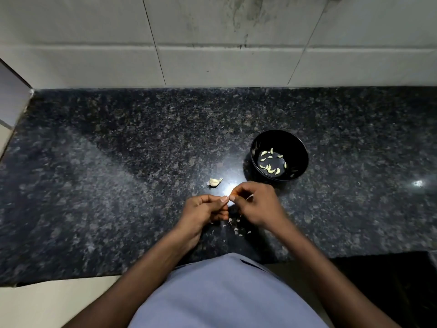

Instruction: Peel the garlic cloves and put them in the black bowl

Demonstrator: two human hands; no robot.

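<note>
While both hands meet just above the granite countertop, near the middle of its front edge, the left hand and the right hand come together fingertip to fingertip over a small pale thing, most likely a garlic clove — it is almost wholly hidden, and only a sliver of it shows between the thumbs. The left hand's fingers are curled in, thumb pressed against forefinger, pinching that clove. The right hand's fingers are curled too, pinching at the same spot, and a thin pale strip of garlic skin sticks out between its fingers.

A black bowl stands upright on the countertop just beyond the right hand, towards the right half and well short of the back edge. On its floor lie a dozen or so peeled cloves, pale and crescent-shaped, scattered loosely.

A broken piece of a garlic bulb — a few unpeeled cloves joined — lies on the countertop just beyond the left hand and to the bowl's left, apart from both.

Scraps of papery peel lie on the countertop under and just behind the hands, close to the front edge.

Pale wall tiles rise from the back edge, with dark stains near the top. A blue-grey shirt fills the bottom middle of the view.
</note>
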